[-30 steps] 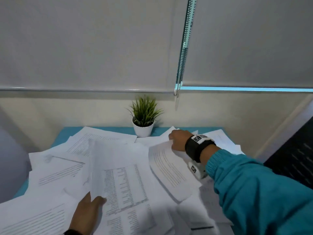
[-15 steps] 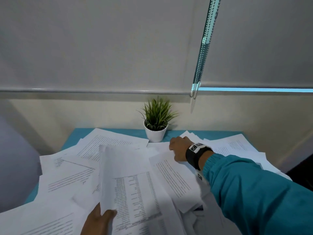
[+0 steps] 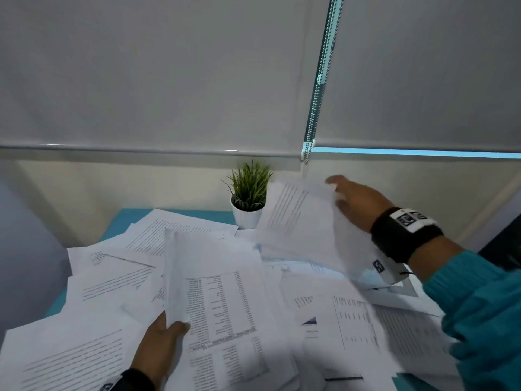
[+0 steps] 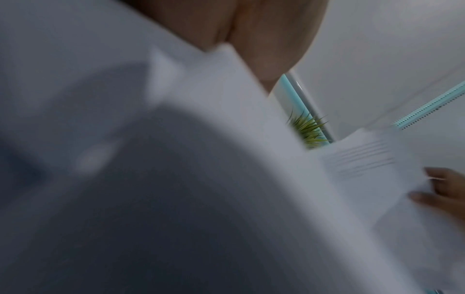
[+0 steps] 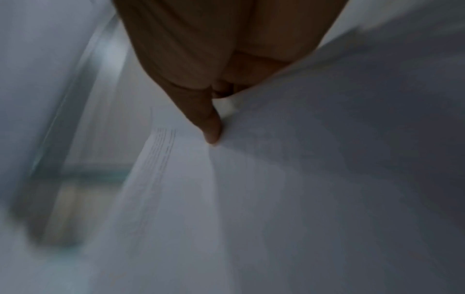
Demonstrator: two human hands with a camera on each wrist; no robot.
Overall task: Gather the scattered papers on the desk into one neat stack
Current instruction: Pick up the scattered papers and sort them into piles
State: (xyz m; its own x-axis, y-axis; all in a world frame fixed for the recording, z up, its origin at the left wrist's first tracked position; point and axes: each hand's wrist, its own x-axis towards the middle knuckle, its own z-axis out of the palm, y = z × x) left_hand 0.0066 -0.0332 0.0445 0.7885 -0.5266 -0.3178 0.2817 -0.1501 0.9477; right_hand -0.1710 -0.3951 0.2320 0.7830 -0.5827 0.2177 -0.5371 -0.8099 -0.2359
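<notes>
Several white printed papers (image 3: 112, 283) lie scattered over the teal desk (image 3: 124, 221). My left hand (image 3: 166, 334) pinches the near edge of a raised bundle of sheets (image 3: 217, 292) printed with columns. In the left wrist view the left hand (image 4: 264, 49) shows against that bundle (image 4: 214, 99). My right hand (image 3: 352, 201) grips a text sheet (image 3: 298, 221) lifted off the desk at the right, next to the plant. Its thumb lies on the sheet (image 5: 276, 159) in the right wrist view, where the right hand (image 5: 214, 129) is blurred. Its fingers are hidden behind the paper.
A small green plant in a white pot (image 3: 248, 218) stands at the back of the desk, just left of the lifted sheet. A bead chain (image 3: 318, 80) hangs from the roller blinds behind. More papers (image 3: 352, 320) lie under my right arm.
My right hand, which lay on a sheet on the desk, has lifted that sheet up and to the right. The left hand still holds its bundle.
</notes>
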